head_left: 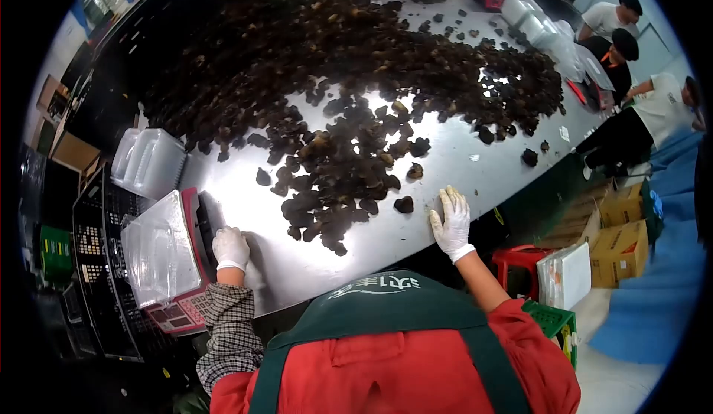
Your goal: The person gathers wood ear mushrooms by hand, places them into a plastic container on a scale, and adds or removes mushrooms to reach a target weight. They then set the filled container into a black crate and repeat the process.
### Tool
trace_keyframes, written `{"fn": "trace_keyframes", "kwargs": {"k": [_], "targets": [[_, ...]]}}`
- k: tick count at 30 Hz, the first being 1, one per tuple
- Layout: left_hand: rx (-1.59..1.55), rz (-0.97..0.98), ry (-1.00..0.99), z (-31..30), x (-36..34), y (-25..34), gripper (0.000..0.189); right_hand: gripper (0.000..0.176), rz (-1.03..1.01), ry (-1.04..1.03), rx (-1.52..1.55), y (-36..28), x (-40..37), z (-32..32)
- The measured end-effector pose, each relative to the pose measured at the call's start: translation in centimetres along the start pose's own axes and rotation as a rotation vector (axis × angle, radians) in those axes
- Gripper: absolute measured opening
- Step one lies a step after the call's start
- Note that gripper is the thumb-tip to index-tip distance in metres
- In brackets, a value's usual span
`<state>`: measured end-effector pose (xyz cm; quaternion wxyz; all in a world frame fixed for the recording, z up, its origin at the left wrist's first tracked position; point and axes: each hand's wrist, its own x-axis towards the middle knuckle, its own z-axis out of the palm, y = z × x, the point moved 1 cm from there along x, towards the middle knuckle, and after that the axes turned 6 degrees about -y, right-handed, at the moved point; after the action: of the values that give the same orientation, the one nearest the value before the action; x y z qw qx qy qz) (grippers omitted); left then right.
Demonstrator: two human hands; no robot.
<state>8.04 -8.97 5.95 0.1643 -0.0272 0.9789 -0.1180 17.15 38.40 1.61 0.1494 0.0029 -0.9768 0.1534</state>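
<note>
Mushrooms (327, 184), dark brown, lay heaped and scattered across the steel table (453, 154). A red-edged scale (186, 311) bore clear plastic trays (160, 250). The gloved right hand (451, 225) rested open, thumb spread; the left hand (232, 249) bent beside the scale, its grip impossible to tell.

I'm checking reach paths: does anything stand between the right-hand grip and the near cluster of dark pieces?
One loose dark piece lies between the right-hand grip and the near cluster of dark pieces; otherwise only bare metal tabletop shows there.
</note>
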Motion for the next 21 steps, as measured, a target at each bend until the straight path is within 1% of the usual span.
{"fn": "trace_keyframes", "kwargs": {"k": [1, 5, 6, 9, 10, 11, 12, 13, 14, 15, 16, 17, 20, 21], "targets": [[0.028, -0.017, -0.06, -0.4, 0.4, 0.2, 0.025, 0.053, 0.023, 0.021, 0.025, -0.1, -0.3, -0.2], [-0.195, -0.076, -0.102, 0.1, 2.1, -0.9, 0.026, 0.052, 0.098, 0.075, 0.118, -0.5, -2.0, -1.4], [-0.245, -0.041, -0.035, 0.5, 2.3, -1.4, 0.025, 0.052, 0.119, 0.083, 0.134, -0.5, -2.8, -1.8], [-0.443, 0.02, -0.095, 0.8, 2.7, -2.5, 0.027, 0.05, 0.208, 0.132, 0.136, 0.5, -5.5, -2.6], [-0.598, 0.057, -0.049, -0.7, 1.7, -1.0, 0.03, 0.05, 0.245, 0.147, 0.129, 1.2, -6.5, -3.1], [-0.781, 0.167, -0.042, -2.8, 0.8, 1.9, 0.027, 0.049, 0.282, 0.159, 0.12, 1.8, -7.3, -3.5], [-0.985, 0.344, -0.019, -4.3, 0.2, 5.9, 0.014, 0.047, 0.315, 0.172, 0.105, 2.3, -8.0, -4.0], [-1.309, 0.59, -0.115, -9.0, -3.3, 11.8, 0.011, 0.044, 0.335, 0.181, 0.107, 3.1, -8.8, -3.9], [-1.001, 1.134, 0.135, -12.2, -5.7, 15.7, 0.017, 0.043, 0.333, 0.163, 0.1, 3.3, -9.3, -4.2], [-1.043, 1.345, 0.213, -13.3, -7.5, 19.4, 0.023, 0.042, 0.33, 0.155, 0.092, 3.4, -9.4, -4.5], [-1.023, 1.369, 0.28, -13.8, -9.1, 23.0, 0.021, 0.041, 0.305, 0.138, 0.084, 3.2, -9.3, -4.9], [-1.003, 1.392, 0.343, -14.1, -10.1, 25.1, 0.02, 0.04, 0.282, 0.119, 0.076, 2.8, -9.4, -5.5], [-1.092, 1.294, 0.015, -14.3, -9.3, 23.9, 0.015, 0.037, 0.249, 0.118, 0.147, 1.3, -9.7, -6.0], [-1.152, 1.206, -0.035, -13.5, -8.5, 22.6, 0.01, 0.036, 0.233, 0.108, 0.168, 0.8, -10.0, -5.7]]}}
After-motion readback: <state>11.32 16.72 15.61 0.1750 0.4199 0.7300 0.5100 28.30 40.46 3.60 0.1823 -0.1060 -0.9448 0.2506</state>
